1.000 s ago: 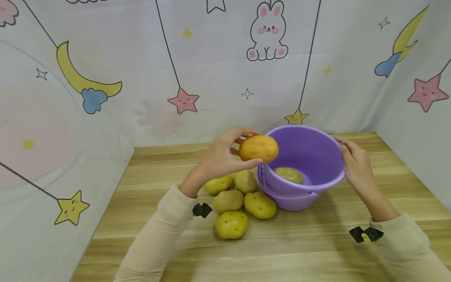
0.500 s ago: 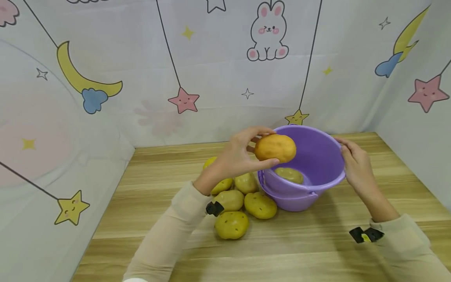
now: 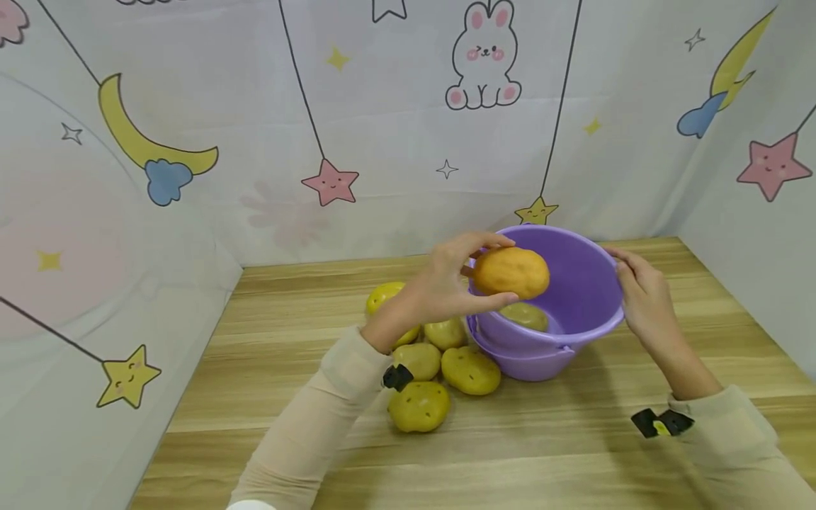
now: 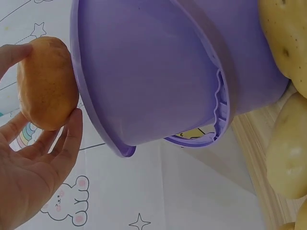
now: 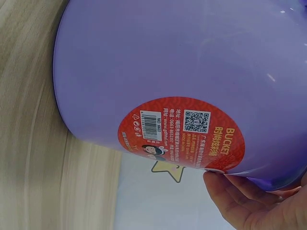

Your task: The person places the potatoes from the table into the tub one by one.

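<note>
An orange-brown potato (image 3: 512, 273) is pinched between the thumb and fingers of the left hand (image 3: 449, 280), over the left part of the mouth of a purple bucket (image 3: 532, 365). The bucket leans toward the left. One potato (image 3: 525, 316) lies inside it, partly hidden by the rim. At the bucket's right rim, the right hand (image 3: 649, 297) grips the edge. In the left wrist view the held potato (image 4: 48, 83) is beside the rim. The right wrist view shows a red label (image 5: 182, 134) on the bucket wall, with fingers (image 5: 230, 191) against the bucket.
Several yellow potatoes, one at the front (image 3: 418, 406) and one touching or close to the bucket (image 3: 471, 371), lie left of the bucket on the wooden table (image 3: 510, 460). The left forearm passes over some of them. A printed white cloth (image 3: 395, 127) stands behind.
The left hand has moved right with the potato, from outside the bucket's left rim to over its mouth. The right hand and the bucket have stayed in place.
</note>
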A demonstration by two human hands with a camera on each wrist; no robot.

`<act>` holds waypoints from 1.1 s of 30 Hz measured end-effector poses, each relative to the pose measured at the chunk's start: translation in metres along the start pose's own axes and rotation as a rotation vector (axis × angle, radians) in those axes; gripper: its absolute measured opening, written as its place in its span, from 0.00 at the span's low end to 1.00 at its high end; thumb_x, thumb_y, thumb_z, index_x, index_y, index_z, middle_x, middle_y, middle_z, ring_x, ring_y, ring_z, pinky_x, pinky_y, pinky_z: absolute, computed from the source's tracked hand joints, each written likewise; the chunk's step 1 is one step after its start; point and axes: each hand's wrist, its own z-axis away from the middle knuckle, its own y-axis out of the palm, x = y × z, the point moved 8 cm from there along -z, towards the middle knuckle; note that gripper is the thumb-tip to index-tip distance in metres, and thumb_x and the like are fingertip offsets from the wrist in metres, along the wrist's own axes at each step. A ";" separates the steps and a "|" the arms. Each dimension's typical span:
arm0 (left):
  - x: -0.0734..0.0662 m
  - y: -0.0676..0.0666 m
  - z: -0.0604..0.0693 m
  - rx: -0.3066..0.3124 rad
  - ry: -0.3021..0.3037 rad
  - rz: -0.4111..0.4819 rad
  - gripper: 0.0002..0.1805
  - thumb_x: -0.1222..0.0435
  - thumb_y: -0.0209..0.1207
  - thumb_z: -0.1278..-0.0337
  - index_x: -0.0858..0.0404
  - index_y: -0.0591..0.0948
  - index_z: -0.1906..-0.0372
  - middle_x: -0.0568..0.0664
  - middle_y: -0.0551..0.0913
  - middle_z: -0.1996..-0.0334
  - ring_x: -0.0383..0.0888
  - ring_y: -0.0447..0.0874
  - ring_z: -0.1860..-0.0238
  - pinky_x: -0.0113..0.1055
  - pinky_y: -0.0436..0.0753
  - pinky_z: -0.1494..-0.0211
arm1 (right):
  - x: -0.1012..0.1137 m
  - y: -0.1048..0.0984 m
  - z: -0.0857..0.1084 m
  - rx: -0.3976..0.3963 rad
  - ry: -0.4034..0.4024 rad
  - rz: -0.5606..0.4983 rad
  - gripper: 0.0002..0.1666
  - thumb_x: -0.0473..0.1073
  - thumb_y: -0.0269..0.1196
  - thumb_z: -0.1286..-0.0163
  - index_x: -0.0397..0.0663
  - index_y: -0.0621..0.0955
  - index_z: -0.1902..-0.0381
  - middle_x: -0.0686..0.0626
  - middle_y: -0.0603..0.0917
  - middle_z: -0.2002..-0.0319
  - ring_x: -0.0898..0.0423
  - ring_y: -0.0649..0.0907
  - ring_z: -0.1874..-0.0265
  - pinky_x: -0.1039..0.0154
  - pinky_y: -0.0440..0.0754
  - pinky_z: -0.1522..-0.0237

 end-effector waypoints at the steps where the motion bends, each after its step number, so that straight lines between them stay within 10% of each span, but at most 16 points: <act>1: 0.000 0.001 0.000 0.001 0.009 -0.006 0.34 0.59 0.76 0.54 0.62 0.77 0.39 0.48 0.79 0.44 0.39 0.76 0.51 0.29 0.84 0.58 | 0.000 0.000 0.000 -0.001 0.000 0.002 0.26 0.42 0.42 0.19 0.28 0.73 0.36 0.29 0.79 0.45 0.70 0.76 0.62 0.81 0.72 0.62; 12: 0.000 0.007 0.002 0.032 0.046 -0.088 0.34 0.56 0.74 0.52 0.62 0.77 0.40 0.48 0.80 0.46 0.37 0.75 0.52 0.30 0.80 0.52 | -0.001 0.002 0.000 -0.003 0.005 0.006 0.26 0.42 0.42 0.19 0.28 0.74 0.36 0.30 0.79 0.46 0.70 0.76 0.62 0.80 0.71 0.62; 20: 0.009 0.007 0.007 0.031 -0.068 0.025 0.31 0.59 0.73 0.49 0.60 0.76 0.39 0.49 0.79 0.47 0.38 0.78 0.51 0.34 0.84 0.55 | 0.000 0.004 0.000 0.003 0.011 -0.005 0.26 0.42 0.42 0.19 0.29 0.73 0.35 0.31 0.79 0.47 0.69 0.76 0.64 0.80 0.73 0.64; 33: 0.015 -0.005 0.016 -0.022 -0.054 0.138 0.29 0.65 0.72 0.47 0.64 0.76 0.39 0.53 0.81 0.48 0.41 0.82 0.52 0.38 0.85 0.55 | -0.003 0.001 0.001 -0.006 0.027 -0.020 0.25 0.41 0.43 0.19 0.30 0.73 0.35 0.31 0.78 0.46 0.69 0.78 0.63 0.80 0.75 0.63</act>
